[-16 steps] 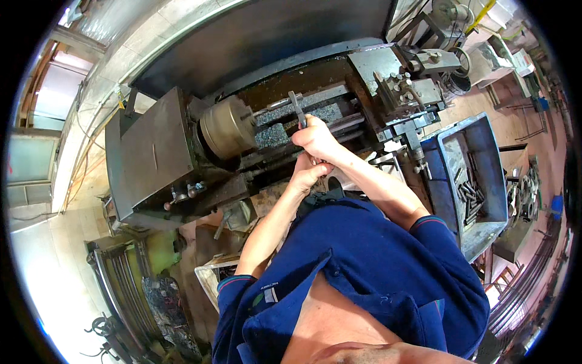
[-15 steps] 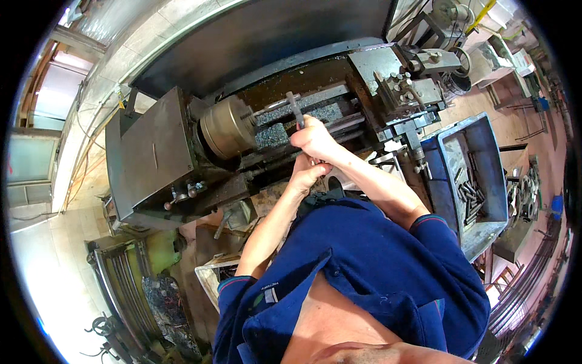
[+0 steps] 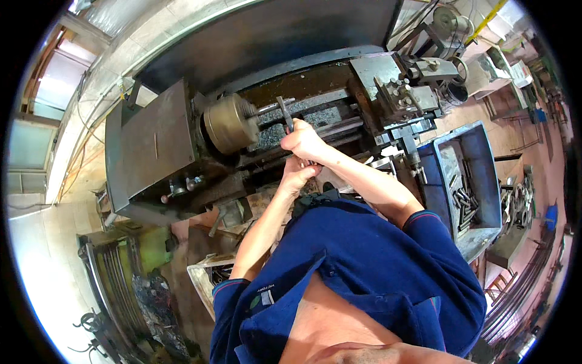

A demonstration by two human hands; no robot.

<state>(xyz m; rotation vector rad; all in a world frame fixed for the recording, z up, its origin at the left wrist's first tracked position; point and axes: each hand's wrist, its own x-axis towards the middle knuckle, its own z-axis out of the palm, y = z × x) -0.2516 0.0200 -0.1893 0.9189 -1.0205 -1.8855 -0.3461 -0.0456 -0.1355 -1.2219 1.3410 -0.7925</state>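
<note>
A slim grey metal caliper (image 3: 286, 113) is in my right hand (image 3: 303, 141), whose fingers are closed round its lower part. Its upper end crosses a thin bright rod (image 3: 267, 109) that sticks out of the round brass-coloured chuck (image 3: 230, 124) of a lathe. Whether the jaws touch the rod I cannot tell. Just below, my left hand (image 3: 297, 177) is closed close under the right one. A small shiny bit shows at its fingertips, too small to name. Metal chips (image 3: 321, 116) lie on the lathe bed under the rod.
The grey headstock (image 3: 154, 139) with its levers (image 3: 179, 191) stands left of the chuck. To the right are the tool post (image 3: 400, 94) and tailstock (image 3: 433, 70). A blue bin (image 3: 429, 176) with several metal pieces stands by my right arm. A dark splash guard (image 3: 273, 36) rises behind.
Both my hands have shifted left, and the caliper now crosses the rod nearer the chuck. The whole view has also shifted slightly. My fingers stay closed.
</note>
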